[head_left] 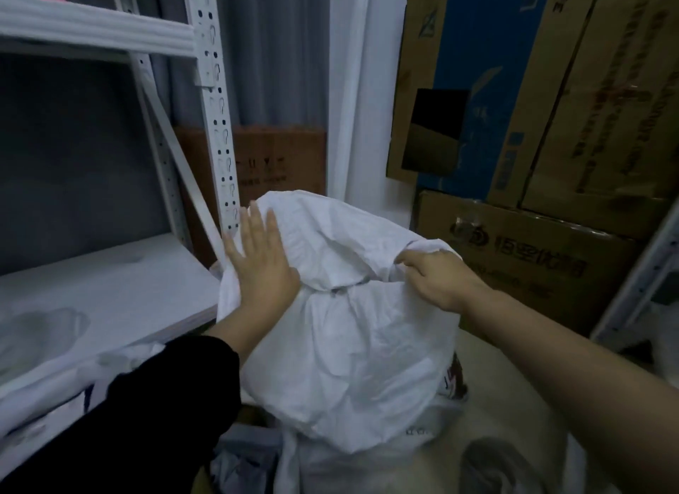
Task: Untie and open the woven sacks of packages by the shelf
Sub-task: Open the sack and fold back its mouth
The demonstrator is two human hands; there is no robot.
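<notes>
A full white woven sack (352, 354) stands upright in the middle, beside the white metal shelf (110, 287). Its neck is cinched by a tie (340, 287), and the loose top fabric (330, 229) billows above it. My left hand (259, 262) lies flat with straight fingers against the left side of the sack's top, close to the shelf post. My right hand (437, 276) grips a fold of the top fabric on the right side of the neck, fingers curled into the cloth.
A slotted shelf post (218, 118) rises just left of the sack. Stacked cardboard boxes (532, 126) fill the right side, with a brown box (279, 162) behind. More white sacks and bags (330, 468) lie at the sack's foot.
</notes>
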